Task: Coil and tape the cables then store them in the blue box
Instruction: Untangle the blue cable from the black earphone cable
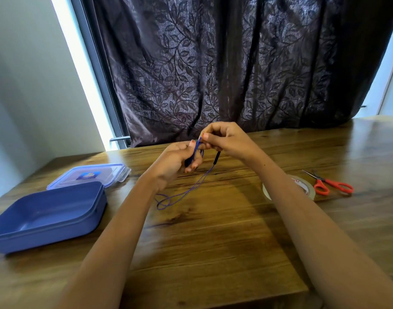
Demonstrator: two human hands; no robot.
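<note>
On the brown wooden counter (pixel 213 253) the open blue plastic box (pixel 46 235) sits left. The thin blue cable (pixel 184 192) trails up from the counter into both hands: the left hand (pixel 175 161) curls round gathered loops, the right hand (pixel 226 139) pinches the strand. Even loops and light tension should serve best.

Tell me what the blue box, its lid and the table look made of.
Blue box: opaque moulded plastic, smooth with a soft sheen. Lid: translucent bluish plastic, clearer along its edges. Table: wood or wood-look laminate; visible grain, glossy reflections.
</note>
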